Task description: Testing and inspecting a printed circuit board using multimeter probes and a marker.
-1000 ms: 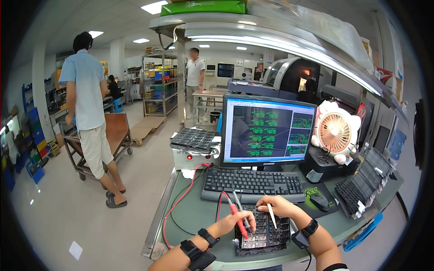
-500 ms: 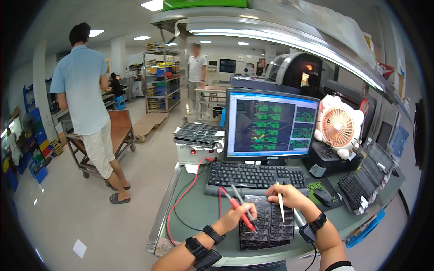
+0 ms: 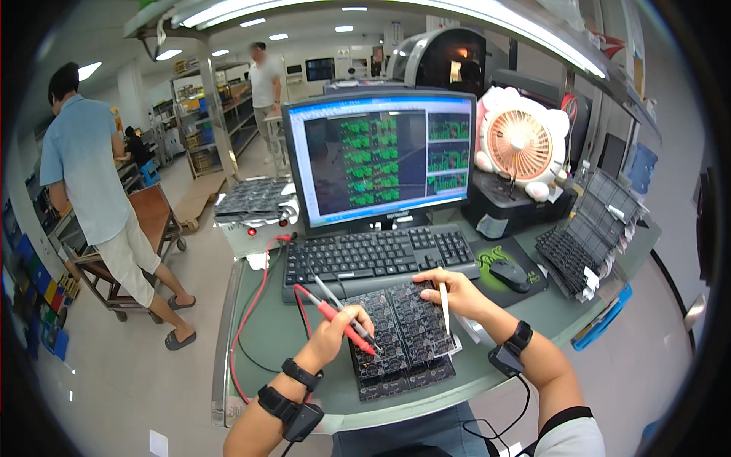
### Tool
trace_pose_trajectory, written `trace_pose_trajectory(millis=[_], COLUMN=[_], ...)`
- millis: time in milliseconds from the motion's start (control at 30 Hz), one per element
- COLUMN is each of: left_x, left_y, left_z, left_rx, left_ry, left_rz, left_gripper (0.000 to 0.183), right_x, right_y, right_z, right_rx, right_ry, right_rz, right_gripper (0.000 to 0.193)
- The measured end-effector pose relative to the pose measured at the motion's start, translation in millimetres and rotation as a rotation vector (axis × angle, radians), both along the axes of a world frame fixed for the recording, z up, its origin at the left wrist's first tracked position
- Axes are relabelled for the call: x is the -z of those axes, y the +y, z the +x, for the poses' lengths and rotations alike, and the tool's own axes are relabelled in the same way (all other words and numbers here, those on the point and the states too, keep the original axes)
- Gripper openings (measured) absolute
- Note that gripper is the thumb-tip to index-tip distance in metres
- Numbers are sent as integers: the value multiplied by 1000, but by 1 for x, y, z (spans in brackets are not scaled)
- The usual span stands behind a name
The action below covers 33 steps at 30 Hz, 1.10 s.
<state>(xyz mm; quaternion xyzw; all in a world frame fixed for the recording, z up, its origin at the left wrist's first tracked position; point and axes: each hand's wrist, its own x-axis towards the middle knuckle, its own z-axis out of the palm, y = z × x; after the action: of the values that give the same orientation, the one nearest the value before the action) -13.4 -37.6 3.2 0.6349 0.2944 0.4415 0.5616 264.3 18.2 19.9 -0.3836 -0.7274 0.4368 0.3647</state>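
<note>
A black circuit board panel [image 3: 415, 324], dense with small parts, is in front of the keyboard. Another dark panel [image 3: 407, 381] shows beneath its near edge. My left hand [image 3: 335, 335] is closed round a red test probe [image 3: 326, 310] and a grey test probe [image 3: 325, 289]. Their tips are close together at the left part of the upper panel; whether they touch it I cannot tell. My right hand [image 3: 457, 293] pinches a slim white stick [image 3: 445, 308], pointing down over the panel, and its fingers are at the panel's far right corner.
A monitor [image 3: 381, 164] stands behind the keyboard [image 3: 373, 255]. Right of it are a mouse [image 3: 509, 276], a cat-shaped fan [image 3: 525, 145] and a rack of panels [image 3: 590, 236]. Red lead [image 3: 245, 320] runs along the left. A person [image 3: 95, 167] stands by a cart [image 3: 156, 221].
My view has shifted right and downward. Both hands keep their hold, and more of the lower panel's edge shows. The person at left has stepped and turned slightly.
</note>
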Motion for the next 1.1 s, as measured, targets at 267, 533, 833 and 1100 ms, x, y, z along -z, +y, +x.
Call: trace_pose_trajectory(millis=[267, 533, 833, 1100], left_x=[1, 5, 2, -13], left_y=[10, 14, 9, -2], left_z=[3, -2, -8, 1], left_rx=[28, 235, 218, 373], left_ry=[46, -216, -157, -265], left_rz=[-148, -74, -35, -39], left_gripper=[50, 55, 58, 56], right_x=[15, -6, -6, 18], right_y=[15, 11, 4, 8], right_z=[19, 18, 20, 19], right_rx=[45, 68, 59, 17], right_ry=[-123, 194, 66, 313], right_rz=[128, -260, -252, -244], right_gripper=[32, 32, 21, 21])
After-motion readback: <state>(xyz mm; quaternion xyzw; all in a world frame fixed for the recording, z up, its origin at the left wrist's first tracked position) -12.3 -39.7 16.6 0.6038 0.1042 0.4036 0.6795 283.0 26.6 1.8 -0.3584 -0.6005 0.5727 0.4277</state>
